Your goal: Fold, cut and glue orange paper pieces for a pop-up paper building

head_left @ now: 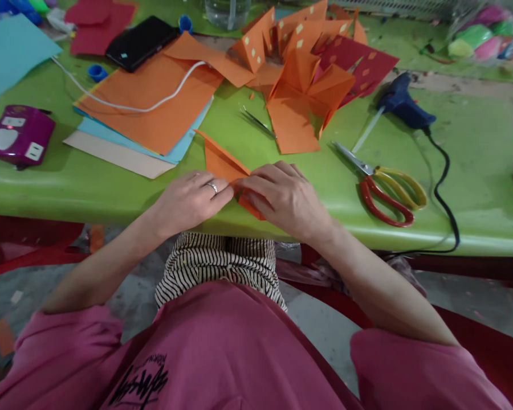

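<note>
Between my hands, at the table's near edge, is a folded piece of orange paper (222,162). My left hand (194,199), with a ring on one finger, has its fingertips closed on the paper's left side. My right hand (282,196) pinches the same paper from the right, and a corner of it shows beneath these fingers. The fingers cover the middle of the fold. Just beyond lie a pair of tweezers (257,122) and a folded orange paper shape (297,108). Scissors (378,185) with one red and one yellow handle rest to the right.
A blue glue gun (404,105) lies at right, its black cord running over the table edge. At left are stacked paper sheets (149,114) crossed by a white cord, a black phone (141,42) and a purple power adapter (19,136). Dotted orange cut-outs (299,31) stand behind.
</note>
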Available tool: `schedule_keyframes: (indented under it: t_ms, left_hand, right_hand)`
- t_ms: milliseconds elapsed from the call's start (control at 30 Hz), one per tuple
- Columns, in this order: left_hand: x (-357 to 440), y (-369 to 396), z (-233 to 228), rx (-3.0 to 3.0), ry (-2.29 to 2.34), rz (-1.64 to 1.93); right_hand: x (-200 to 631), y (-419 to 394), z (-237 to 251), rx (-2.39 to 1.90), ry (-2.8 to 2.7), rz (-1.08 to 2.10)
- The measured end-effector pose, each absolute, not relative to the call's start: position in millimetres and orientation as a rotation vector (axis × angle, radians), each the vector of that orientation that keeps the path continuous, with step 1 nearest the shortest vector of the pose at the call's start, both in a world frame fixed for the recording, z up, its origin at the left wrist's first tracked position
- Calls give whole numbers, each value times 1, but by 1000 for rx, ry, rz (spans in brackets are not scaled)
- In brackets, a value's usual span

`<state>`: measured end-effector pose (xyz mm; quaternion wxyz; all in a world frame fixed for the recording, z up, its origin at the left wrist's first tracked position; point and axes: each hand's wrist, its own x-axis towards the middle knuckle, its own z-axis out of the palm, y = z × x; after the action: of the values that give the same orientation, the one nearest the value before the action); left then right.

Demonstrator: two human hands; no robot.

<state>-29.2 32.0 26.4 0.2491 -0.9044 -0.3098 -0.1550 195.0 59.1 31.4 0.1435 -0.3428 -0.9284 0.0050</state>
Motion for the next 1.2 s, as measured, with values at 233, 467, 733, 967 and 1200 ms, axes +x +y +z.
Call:
schedule_keyframes:
  t_ms: [233, 467, 733, 967, 1200]
  left_hand:
    - [-26, 30, 29, -2412, -891, -413]
    - [-21, 26, 29, -2427, -1023, -413]
    - [-22, 20, 22, -2510, -1238, -456]
    - [-41, 13, 15, -2641, -1254, -548]
    - [-50, 12, 29, -2811, -1220, -316]
  right_hand:
    - [201, 58, 26, -816, -2619, 116]
    - [188, 60, 37, -1037, -2612, 320]
    - [174, 68, 45, -1076, -2689, 315]
    - [174, 72, 48, -874, -2847, 174]
    - [173, 76, 51, -869, -2900, 150]
